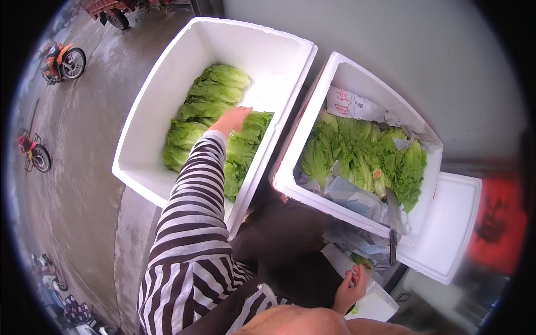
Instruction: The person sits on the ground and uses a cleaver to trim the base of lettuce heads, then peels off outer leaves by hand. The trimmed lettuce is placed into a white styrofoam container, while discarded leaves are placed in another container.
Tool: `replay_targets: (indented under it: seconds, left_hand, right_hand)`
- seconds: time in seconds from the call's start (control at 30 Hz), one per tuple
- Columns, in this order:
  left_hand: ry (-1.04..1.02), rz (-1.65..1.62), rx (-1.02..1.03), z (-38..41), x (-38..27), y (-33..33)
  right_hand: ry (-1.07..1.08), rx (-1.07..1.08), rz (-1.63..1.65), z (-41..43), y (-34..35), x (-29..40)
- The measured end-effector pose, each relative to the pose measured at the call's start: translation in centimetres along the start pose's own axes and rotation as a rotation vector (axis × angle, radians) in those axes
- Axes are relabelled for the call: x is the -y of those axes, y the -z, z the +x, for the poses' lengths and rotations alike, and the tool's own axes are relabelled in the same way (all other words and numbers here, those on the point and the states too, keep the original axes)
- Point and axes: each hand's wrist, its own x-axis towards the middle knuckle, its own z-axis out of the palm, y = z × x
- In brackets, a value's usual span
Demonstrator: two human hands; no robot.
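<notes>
My left hand [235, 119], in a striped sleeve, is over leaf lettuce [205, 96] in a white foam box [144, 104]. Its fingers are spread, and nothing shows in them; whether they touch the leaves is unclear. The heads lie in rows on that box's floor. Low at the right, my right hand [352, 287] is half curled with nothing visible in it, near some green leaf [363, 264] and a white foam surface [379, 307]. A second foam box [356, 213] holds more lettuce [356, 146]. Across its near rim rests a knife [392, 226], blade over the leaves.
Crumpled paper [351, 188] lines the second box, with printed paper [354, 104] at its far wall. A foam lid [448, 226] lies beside it, near a blurred red panel [498, 222]. Motorcycles [63, 63] and a red cargo vehicle [111, 10] stand on the wet pavement [83, 138].
</notes>
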Motion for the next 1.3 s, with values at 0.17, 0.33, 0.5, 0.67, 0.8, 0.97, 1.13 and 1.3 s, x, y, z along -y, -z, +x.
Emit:
replay_targets:
  seconds: [0.17,0.33,0.5,0.67,0.8,0.97,1.13,1.3]
  left_hand:
    - [-0.022,0.009,0.033,2.6,-0.1,-1.6]
    - [-0.050,0.042,0.066,2.7,1.3,-0.2]
    - [-0.066,0.134,0.101,2.8,2.0,-1.0]
    - [-0.023,0.177,0.064,4.4,1.5,-3.2]
    - [-0.014,0.079,0.073,3.0,-2.0,-1.5]
    - [-0.240,-0.030,-0.078,1.1,-5.4,-3.8]
    - [-0.226,0.125,-0.154,1.1,-6.1,-5.9]
    - [-0.139,0.059,-0.254,-1.2,-5.8,-5.3]
  right_hand:
    - [-0.033,0.077,-0.028,1.2,-1.2,-2.3]
    - [-0.121,0.147,0.041,0.7,-1.6,-8.2]
    - [-0.190,0.178,0.068,0.8,-1.3,-9.3]
    - [-0.148,0.251,0.048,0.9,-1.2,-10.8]
    - [-0.182,0.274,0.127,1.4,-1.0,-11.6]
    - [-0.094,0.299,0.150,1.5,-1.6,-11.2]
    - [-0.151,0.201,0.128,1.5,-2.5,-5.6]
    - [-0.151,0.221,0.123,1.7,-2.2,-5.0]
